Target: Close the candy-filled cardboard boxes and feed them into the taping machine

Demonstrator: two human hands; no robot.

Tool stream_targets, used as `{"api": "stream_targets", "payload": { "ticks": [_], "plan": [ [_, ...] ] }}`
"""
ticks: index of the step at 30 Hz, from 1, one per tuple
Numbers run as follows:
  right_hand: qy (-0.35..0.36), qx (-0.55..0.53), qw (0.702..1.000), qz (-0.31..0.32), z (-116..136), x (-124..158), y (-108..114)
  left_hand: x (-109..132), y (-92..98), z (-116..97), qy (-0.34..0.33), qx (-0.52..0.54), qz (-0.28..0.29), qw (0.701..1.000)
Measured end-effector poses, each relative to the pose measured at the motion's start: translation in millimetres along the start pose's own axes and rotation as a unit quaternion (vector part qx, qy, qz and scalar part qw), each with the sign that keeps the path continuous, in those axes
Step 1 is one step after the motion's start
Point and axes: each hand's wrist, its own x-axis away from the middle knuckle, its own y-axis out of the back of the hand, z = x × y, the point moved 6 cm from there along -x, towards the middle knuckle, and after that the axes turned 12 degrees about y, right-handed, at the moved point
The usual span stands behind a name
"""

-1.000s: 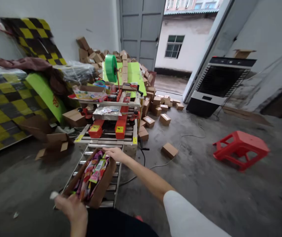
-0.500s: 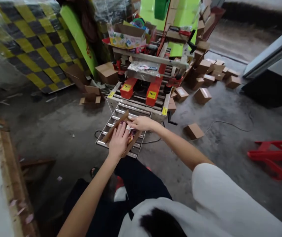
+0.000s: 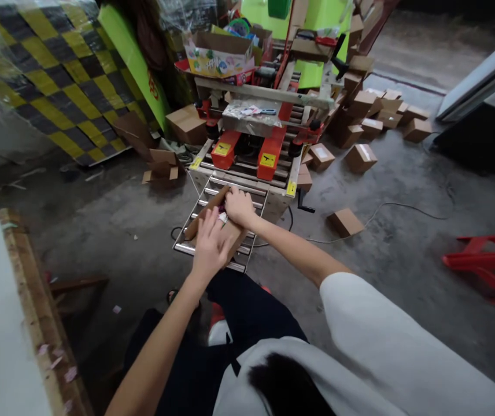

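Note:
A brown cardboard box (image 3: 232,236) sits on the short roller conveyor (image 3: 242,267) in front of me. Its left flap stands up, while its right flap lies folded over part of the opening. Through the remaining gap show a bit of purple and white contents, too small to name. My right hand (image 3: 239,207) curls its fingers round the far end of the right flap. My left hand (image 3: 208,245) rests against the near left side of the box, fingers stretched and slightly apart. Both palms hide parts of the box.
Beyond the rollers stands a carton-sealing machine with red belt guards (image 3: 270,156) and a crank handle (image 3: 305,203). Small closed cartons (image 3: 361,158) lie heaped on the floor to the right. A white-topped table (image 3: 0,300) is at left, a red metal frame (image 3: 486,263) at right.
The right flap has been folded down over the contents. My right hand has moved from inside the box onto that flap; my left hand has lifted off the contents, its fingers spreading.

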Motion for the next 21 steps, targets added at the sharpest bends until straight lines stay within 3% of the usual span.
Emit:
{"api": "stream_targets", "payload": {
  "ticks": [2, 3, 8, 13, 15, 18, 21],
  "plan": [
    [0.000, 0.006, 1.000, -0.015, 2, 0, 0, 5, 15.4, -10, -0.006, -0.086, -0.091, 0.992],
    [0.005, 0.008, 1.000, -0.027, 3, 1, 1, 6, 19.2, -8, 0.007, -0.120, -0.105, 0.987],
    [-0.026, -0.053, 0.991, -0.117, -4, 12, 11, 17, 4.5, 12, 0.016, -0.199, -0.015, 0.980],
    [-0.056, -0.153, 0.959, -0.233, -8, 40, 18, 36, -14.2, 11, -0.015, -0.187, -0.027, 0.982],
    [-0.052, -0.179, 0.958, -0.218, 5, 59, 8, 33, -12.5, 12, 0.010, -0.164, -0.031, 0.986],
    [0.049, -0.193, 0.973, -0.114, 44, 87, -11, 22, -2.7, 20, 0.072, -0.093, 0.001, 0.993],
    [0.139, -0.175, 0.974, -0.022, 71, 109, -19, 19, 7.3, 38, 0.196, 0.039, 0.044, 0.979]
  ]
}}
